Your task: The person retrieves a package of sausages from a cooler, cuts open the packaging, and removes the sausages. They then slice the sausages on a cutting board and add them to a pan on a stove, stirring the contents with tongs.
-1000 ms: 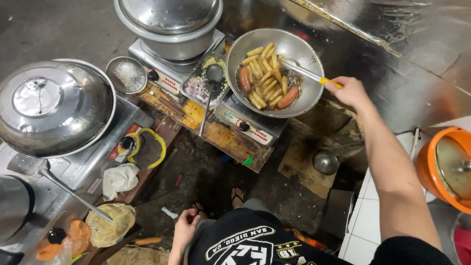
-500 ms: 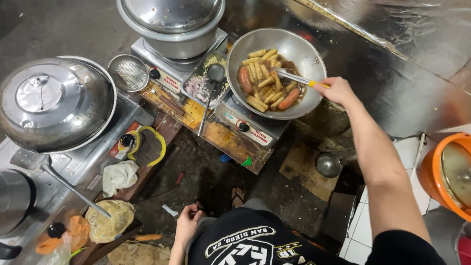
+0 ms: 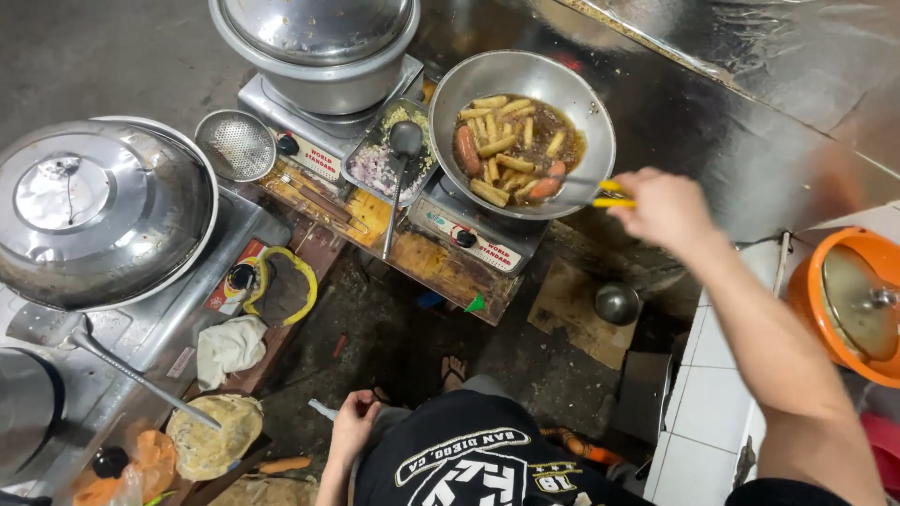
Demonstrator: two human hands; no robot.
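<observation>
Right hand (image 3: 664, 208) closed around yellow-handled utensil (image 3: 600, 194), tip in wok (image 3: 487, 75) of sausages and fries (image 3: 502, 150) on burner (image 3: 473, 234). Left hand (image 3: 354, 420) loosely curled, empty, near hip.

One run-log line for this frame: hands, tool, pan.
right hand: grips yellow-handled utensil, tip in wok | wok: sausages and pale sticks in brown liquid, on burner | left hand: at hip, empty

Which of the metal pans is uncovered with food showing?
The wok by the right hand, holding sausages and fries; the big wok and pot have lids on.
</observation>
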